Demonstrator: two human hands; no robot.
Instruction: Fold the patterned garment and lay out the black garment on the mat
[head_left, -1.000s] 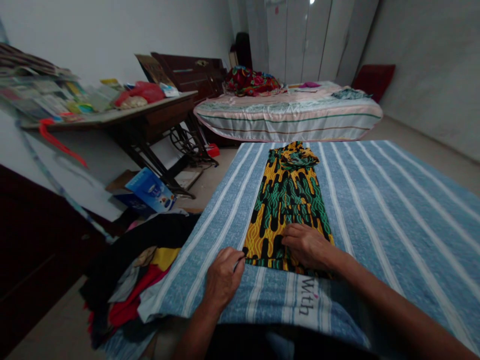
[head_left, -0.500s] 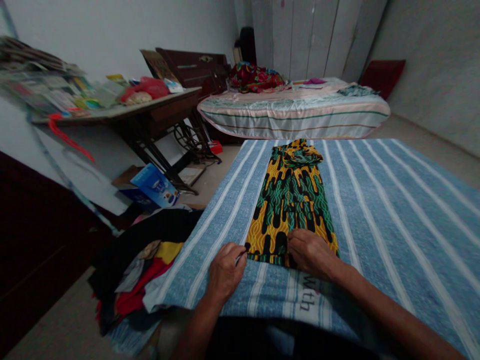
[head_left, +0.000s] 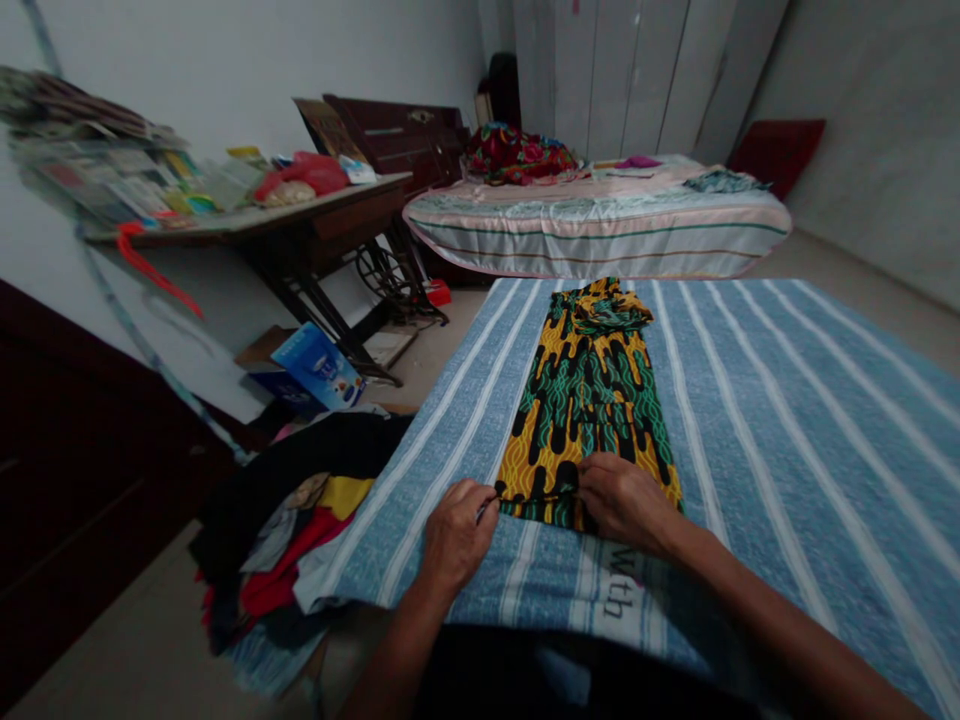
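Observation:
A long garment [head_left: 592, 385] patterned in yellow, green and black lies flattened on a blue-and-white striped bed cover [head_left: 742, 420]. Its far end is bunched up; its near edge faces me. My left hand [head_left: 459, 530] pinches the near left corner. With fingers closed, my right hand [head_left: 622, 495] grips the cloth near the middle of that same edge. Between the two hands the near edge shows a crease. The exact kind of garment is not clear, and my right fingertips are partly hidden.
Left of the bed, a heap of clothes [head_left: 300, 530] sits low beside a blue box [head_left: 319, 365]. A cluttered sewing-machine table [head_left: 247, 222] stands along the wall. Behind is another bed [head_left: 600, 225] with a red floral bundle [head_left: 517, 152], before pale wardrobe doors [head_left: 600, 80].
The near edge of the garment is lifted slightly between my hands, and a crease now runs across it. Both hands keep their grip. The whole view has shifted a little.

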